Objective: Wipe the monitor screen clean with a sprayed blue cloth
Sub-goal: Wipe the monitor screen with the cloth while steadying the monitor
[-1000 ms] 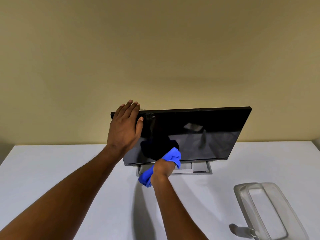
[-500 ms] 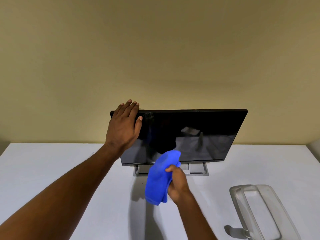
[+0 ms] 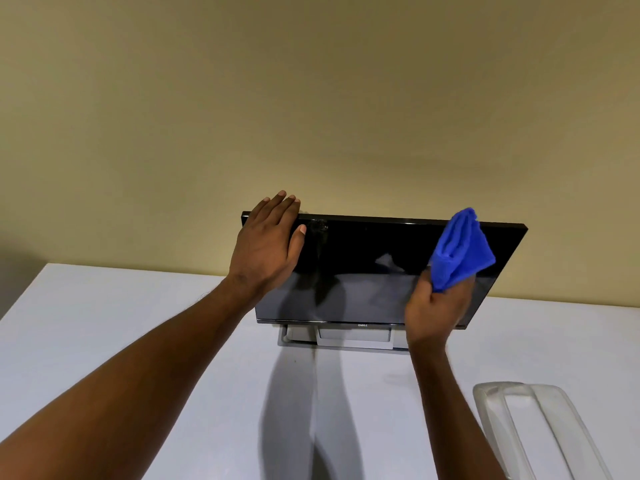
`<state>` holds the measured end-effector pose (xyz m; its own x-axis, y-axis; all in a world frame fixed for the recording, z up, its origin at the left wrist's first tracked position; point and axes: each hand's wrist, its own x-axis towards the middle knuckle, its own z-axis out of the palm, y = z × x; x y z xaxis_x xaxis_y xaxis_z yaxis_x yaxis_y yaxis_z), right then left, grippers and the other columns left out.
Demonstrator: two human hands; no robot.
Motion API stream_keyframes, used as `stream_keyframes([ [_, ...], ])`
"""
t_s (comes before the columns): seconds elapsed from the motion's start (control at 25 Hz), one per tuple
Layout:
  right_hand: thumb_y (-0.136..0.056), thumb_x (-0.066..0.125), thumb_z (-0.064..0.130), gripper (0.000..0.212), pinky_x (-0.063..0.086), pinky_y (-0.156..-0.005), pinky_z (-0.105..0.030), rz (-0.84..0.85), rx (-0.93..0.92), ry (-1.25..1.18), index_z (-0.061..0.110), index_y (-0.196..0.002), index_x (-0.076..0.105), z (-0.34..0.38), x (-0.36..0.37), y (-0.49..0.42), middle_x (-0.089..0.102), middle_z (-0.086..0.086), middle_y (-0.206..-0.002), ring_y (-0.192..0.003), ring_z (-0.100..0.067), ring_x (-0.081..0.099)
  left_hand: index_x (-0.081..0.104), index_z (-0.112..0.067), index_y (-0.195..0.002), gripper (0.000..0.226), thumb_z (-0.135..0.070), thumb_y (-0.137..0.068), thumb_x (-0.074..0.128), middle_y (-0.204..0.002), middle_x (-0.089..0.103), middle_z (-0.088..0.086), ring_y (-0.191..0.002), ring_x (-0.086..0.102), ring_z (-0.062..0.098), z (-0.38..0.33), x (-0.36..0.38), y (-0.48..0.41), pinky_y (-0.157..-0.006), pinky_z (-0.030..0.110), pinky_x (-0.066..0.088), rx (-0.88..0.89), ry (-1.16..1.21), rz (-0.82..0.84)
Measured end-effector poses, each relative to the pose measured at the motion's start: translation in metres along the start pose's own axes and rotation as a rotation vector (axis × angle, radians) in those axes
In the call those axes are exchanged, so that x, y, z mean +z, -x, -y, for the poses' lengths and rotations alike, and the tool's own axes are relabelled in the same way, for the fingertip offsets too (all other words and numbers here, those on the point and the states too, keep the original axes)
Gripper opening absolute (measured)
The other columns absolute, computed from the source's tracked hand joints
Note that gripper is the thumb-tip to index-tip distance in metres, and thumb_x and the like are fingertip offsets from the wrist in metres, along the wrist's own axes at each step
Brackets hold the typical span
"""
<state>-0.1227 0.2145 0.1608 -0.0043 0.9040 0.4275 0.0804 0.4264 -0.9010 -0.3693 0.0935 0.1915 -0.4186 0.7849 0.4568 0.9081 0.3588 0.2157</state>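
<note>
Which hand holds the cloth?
The right hand, gripping the blue cloth against the monitor; the left hand rests empty on its top corner.

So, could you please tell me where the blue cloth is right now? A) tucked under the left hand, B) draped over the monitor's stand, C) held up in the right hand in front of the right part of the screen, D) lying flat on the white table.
C: the right hand holds the blue cloth raised before the monitor's right side, while the left hand rests on the top left corner.
</note>
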Motion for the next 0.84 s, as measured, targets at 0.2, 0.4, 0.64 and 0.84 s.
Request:
stream_keyframes([
  [0.2,-0.091,0.05,-0.007,0.086,0.008,-0.131,-0.053,0.196,-0.355,0.447,0.005,-0.165,0.009,-0.036,0.055,-0.003,0.01,-0.012,-0.174,-0.162,-0.033,0.008,0.054,-0.005,-0.151,0.057,-0.034,-0.107,0.032,-0.157,0.054,0.01,-0.155,0.04,0.025,0.0,-0.002,-0.001,-0.131,0.039,0.023,-0.012,0.01,0.023],
  [0.4,-0.089,0.052,0.006,0.099,-0.002,-0.131,-0.056,0.197,-0.464,0.752,0.011,-0.164,-0.014,-0.046,0.092,0.012,-0.02,-0.006,-0.173,-0.161,-0.032,-0.012,0.054,-0.005,-0.151,0.057,-0.032,-0.105,0.031,-0.157,0.054,0.01,-0.155,0.039,0.024,0.0,-0.001,-0.004,-0.131,0.039,0.023,-0.022,0.011,0.033],
  [0.64,-0.093,0.048,0.01,0.092,-0.01,-0.129,-0.056,0.324,-0.632,0.862,0.004,-0.164,-0.01,-0.03,0.119,0.031,-0.019,-0.015,-0.172,-0.16,-0.035,-0.015,0.058,-0.002,-0.147,0.062,-0.033,-0.104,0.025,-0.153,0.058,0.013,-0.153,0.043,0.027,-0.002,0.0,-0.003,-0.129,0.042,0.027,-0.02,0.049,-0.007],
  [0.84,-0.094,0.033,0.006,0.083,-0.01,-0.13,-0.053,0.486,-0.831,0.873,0.007,-0.164,-0.011,-0.027,0.109,0.025,-0.017,-0.011,-0.173,-0.161,-0.03,-0.014,0.053,-0.004,-0.152,0.063,-0.036,-0.107,0.023,-0.158,0.053,0.011,-0.156,0.038,0.025,0.0,-0.005,-0.004,-0.131,0.042,0.023,0.013,0.075,0.014],
])
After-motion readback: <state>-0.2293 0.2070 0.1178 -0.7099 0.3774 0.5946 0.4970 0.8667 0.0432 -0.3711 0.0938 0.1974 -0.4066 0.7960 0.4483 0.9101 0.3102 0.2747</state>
